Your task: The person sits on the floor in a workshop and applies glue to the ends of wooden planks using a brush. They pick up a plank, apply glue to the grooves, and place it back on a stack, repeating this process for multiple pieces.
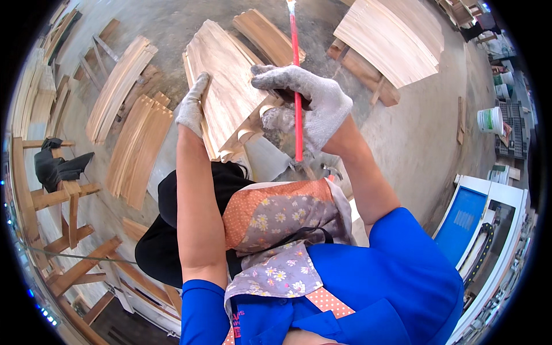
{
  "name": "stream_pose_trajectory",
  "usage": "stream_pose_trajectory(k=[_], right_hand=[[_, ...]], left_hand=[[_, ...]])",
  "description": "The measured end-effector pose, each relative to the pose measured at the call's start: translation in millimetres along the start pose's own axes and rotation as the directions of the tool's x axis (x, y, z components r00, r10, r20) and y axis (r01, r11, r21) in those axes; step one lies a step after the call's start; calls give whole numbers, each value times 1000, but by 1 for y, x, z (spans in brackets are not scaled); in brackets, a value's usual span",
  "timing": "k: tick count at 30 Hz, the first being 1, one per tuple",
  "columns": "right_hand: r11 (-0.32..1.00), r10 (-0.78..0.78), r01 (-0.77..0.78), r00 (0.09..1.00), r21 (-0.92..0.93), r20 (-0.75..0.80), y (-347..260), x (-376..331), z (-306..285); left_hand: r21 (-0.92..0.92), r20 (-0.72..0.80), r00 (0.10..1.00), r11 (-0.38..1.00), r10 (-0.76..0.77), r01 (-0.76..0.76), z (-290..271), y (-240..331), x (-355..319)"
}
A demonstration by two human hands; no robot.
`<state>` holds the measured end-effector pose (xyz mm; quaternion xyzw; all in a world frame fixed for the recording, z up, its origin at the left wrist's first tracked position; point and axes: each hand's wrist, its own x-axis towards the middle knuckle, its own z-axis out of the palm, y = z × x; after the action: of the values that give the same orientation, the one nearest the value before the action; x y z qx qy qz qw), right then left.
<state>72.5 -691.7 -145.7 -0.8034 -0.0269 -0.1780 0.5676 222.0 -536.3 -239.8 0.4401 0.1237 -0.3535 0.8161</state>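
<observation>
My left hand (192,106), in a grey work glove, lies flat along the left edge of a stack of curved wooden slats (224,86) that rests against my lap. My right hand (307,103), also gloved, is closed around a thin red stick (296,63). The stick runs from the top of the view down past my wrist, with a pale tip at its far end. The near ends of the slats show as stepped curved profiles under my right hand. A floral apron (276,218) covers my lap below.
More stacks of curved wooden slats (135,132) lie on the concrete floor at left, and another stack (394,34) sits on blocks at upper right. Wooden frames (63,195) stand at left. A white bucket (490,119) and a blue-and-white machine (471,218) are at right.
</observation>
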Motion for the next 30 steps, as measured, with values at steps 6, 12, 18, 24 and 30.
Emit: stream_pose_trajectory(k=[6,12,18,24,30], right_hand=[[940,188,-205,978,272,88,16,2,-21],[784,597,-341,643,518,-481,180,-54,-102],[643,757,-566,368,515,-541,313,-118,-92],[526,796,-759,279,384,-538,387,-136,-80],[443,877,-609,143,658,-459,384,-131,-62]], left_hand=[[-66,111,991,994,-80,87,7,2,-9],[-49,40,999,999,25,-23,4,13,-8],[16,-29,996,996,87,-86,1,18,-14],[16,-65,997,999,33,-32,18,11,-20],[10,-76,997,1000,-21,22,11,11,-16]])
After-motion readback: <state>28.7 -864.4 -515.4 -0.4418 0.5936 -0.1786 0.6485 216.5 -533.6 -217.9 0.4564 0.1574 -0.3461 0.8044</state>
